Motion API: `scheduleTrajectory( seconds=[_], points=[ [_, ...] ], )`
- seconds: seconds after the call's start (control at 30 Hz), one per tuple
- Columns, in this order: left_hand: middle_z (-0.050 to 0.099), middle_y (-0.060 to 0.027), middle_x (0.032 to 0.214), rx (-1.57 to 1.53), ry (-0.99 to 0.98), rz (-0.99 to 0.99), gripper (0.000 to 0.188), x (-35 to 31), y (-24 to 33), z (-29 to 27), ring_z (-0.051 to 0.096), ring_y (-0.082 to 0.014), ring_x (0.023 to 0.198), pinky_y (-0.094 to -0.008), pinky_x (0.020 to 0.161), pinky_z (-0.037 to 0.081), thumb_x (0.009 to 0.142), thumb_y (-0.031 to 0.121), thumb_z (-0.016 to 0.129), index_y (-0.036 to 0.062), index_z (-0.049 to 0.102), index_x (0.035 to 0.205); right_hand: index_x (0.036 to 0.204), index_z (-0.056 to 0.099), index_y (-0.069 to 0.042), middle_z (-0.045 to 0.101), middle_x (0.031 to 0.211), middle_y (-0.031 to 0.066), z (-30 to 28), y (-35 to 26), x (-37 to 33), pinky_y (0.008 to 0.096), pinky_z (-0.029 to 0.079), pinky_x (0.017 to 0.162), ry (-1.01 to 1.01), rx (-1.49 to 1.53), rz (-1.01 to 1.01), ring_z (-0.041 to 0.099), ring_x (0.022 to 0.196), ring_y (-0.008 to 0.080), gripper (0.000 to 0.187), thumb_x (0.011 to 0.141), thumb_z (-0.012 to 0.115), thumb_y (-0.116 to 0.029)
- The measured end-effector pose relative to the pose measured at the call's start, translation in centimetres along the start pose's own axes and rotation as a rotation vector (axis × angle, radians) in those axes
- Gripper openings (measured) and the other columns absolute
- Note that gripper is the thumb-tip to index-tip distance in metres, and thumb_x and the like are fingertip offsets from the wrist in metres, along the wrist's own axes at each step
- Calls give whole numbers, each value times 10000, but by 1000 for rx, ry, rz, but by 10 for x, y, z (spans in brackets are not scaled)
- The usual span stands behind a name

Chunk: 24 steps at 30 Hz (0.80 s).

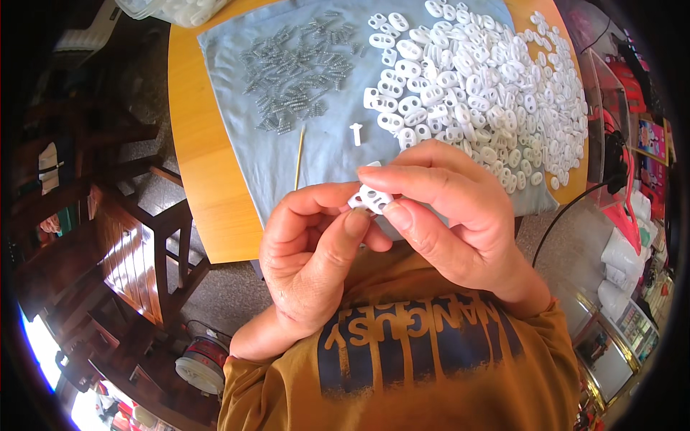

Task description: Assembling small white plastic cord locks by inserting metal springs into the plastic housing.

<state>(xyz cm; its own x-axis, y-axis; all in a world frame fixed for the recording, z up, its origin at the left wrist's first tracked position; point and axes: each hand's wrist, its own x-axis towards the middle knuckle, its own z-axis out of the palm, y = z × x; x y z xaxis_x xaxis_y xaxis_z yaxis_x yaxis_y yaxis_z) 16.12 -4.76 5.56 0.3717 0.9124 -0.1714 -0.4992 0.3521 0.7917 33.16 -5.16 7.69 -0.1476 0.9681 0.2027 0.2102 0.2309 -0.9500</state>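
Observation:
In front of my chest, both hands meet around small white plastic cord-lock parts (373, 200) with holes through them. The thumb and forefinger of my left hand (305, 248) pinch the left side, and the other fingers curl beneath. My right hand (463, 212) grips the right side between thumb and forefinger. Fingertips cover much of the parts, so I cannot tell how they fit together. Beyond my hands, a white T-shaped plastic piece (356, 134) lies on the blue-grey cloth (248, 154). Left of it rests a thin yellow stick (299, 158).
A large heap of white two-hole oval cord-lock pieces (474, 82) spreads over the right of the wooden table (188, 129). Many small metal springs (298, 68) lie at the back left. A clear bag of white pieces (188, 8) sits at the far edge. A wooden chair (133, 244) stands left.

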Motion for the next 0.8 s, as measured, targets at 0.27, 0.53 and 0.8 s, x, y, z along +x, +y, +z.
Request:
scheduleTrajectory(
  seconds=[0.27, 0.53, 0.8],
  points=[
    [618, -145, 1008, -19, -56, 55, 263, -1, -5, -3, 647, -182, 825, -288, 777, 531, 915, -25, 509, -50, 493, 1177, 1142, 606, 26, 592, 941, 106, -2, 0, -1, 244, 457, 660, -19, -16, -3, 563, 763, 142, 271, 879, 554, -14],
    [617, -158, 1101, 43, -51, 106, 358, -3, -5, 0, 623, -167, 946, -274, 842, 513, 907, -72, 491, -67, 449, 1262, 1233, 547, 21, 557, 1019, 110, 1, 5, -4, 232, 480, 658, -68, -42, -23, 569, 772, 124, 357, 881, 570, -30],
    [622, -163, 1106, -48, -87, 60, 410, -2, -6, -3, 621, -175, 966, -279, 856, 507, 909, -68, 493, -70, 407, 1310, 1260, 519, 38, 559, 1032, 118, 3, 8, -3, 248, 466, 687, -84, -94, -84, 558, 803, 157, 376, 902, 548, -73]
  ],
)
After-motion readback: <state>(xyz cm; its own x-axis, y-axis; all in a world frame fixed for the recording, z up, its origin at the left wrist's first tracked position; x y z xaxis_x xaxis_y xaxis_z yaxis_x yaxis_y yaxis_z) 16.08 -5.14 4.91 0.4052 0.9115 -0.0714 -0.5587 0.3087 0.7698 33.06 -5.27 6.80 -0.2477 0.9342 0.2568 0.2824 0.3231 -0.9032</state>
